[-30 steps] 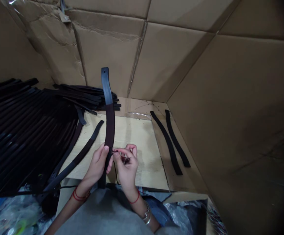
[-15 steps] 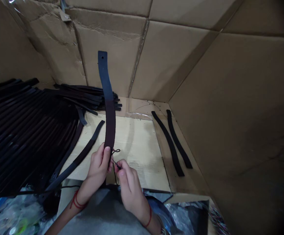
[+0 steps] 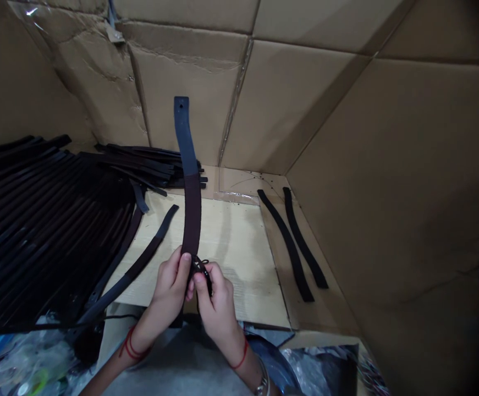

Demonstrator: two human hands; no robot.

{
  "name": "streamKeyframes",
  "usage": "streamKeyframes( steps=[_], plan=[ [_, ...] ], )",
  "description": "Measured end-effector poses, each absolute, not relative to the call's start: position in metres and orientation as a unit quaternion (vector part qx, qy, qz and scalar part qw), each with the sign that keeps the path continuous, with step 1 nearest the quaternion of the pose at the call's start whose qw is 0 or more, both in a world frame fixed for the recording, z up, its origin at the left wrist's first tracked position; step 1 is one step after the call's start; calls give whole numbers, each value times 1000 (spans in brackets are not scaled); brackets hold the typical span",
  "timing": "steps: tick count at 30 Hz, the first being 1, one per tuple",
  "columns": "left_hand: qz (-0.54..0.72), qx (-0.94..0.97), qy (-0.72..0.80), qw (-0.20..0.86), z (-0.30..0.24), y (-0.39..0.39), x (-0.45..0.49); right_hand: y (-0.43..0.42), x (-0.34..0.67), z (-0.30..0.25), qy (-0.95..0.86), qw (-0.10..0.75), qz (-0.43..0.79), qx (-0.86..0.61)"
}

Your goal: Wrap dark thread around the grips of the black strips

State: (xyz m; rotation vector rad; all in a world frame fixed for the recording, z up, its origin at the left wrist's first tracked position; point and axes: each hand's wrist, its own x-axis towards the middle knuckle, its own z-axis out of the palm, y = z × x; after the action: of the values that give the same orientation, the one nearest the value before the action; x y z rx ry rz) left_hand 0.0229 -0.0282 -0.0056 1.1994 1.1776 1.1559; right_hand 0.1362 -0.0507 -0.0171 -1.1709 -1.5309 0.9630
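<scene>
My left hand (image 3: 169, 289) grips the lower end of a long, curved black and dark-brown strap (image 3: 192, 209), which stands upright with a punched hole near its top end. My right hand (image 3: 218, 302) is close against it, its fingers pinching a thin dark cord (image 3: 203, 268) looped at the strap's edge. The cord's knot or end is partly hidden by my fingers. A similar strap (image 3: 140, 258) lies on the pale wooden board (image 3: 239, 258) just beyond my left hand.
A large pile of black straps (image 3: 45, 220) lies to the left, with another stack (image 3: 152, 168) behind it. Two single straps (image 3: 288, 247) lie on a cardboard strip to the right. Cardboard walls (image 3: 387, 165) surround the board. Plastic bags lie below.
My hands have come together at the strap's lower part, and the cord's open loop is now drawn in against my fingers. The strap has tilted slightly, its top end moving right.
</scene>
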Motion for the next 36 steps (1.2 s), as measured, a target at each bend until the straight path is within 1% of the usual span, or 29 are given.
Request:
streamKeyframes(
  steps=[3,9,17,26,32,34,36],
  plan=[
    [480,494,491,533,-7,-29,25,-50,134,-18,-619,479,386,-488],
    [493,463,488,551,-7,-31,29,-52,132,-23,-623,512,325,-494],
    [491,455,491,558,-10,-32,31,-52,130,-27,-626,506,286,-520],
    [498,452,491,553,-13,-34,33,-51,127,-30,-609,533,282,-515],
    [515,460,494,528,-16,-36,37,-52,122,-32,-559,574,334,-496],
    [512,458,495,532,-14,-34,37,-54,121,-34,-555,575,340,-495],
    [527,450,499,521,-11,-28,33,-58,123,-38,-561,569,321,-508]
  ],
)
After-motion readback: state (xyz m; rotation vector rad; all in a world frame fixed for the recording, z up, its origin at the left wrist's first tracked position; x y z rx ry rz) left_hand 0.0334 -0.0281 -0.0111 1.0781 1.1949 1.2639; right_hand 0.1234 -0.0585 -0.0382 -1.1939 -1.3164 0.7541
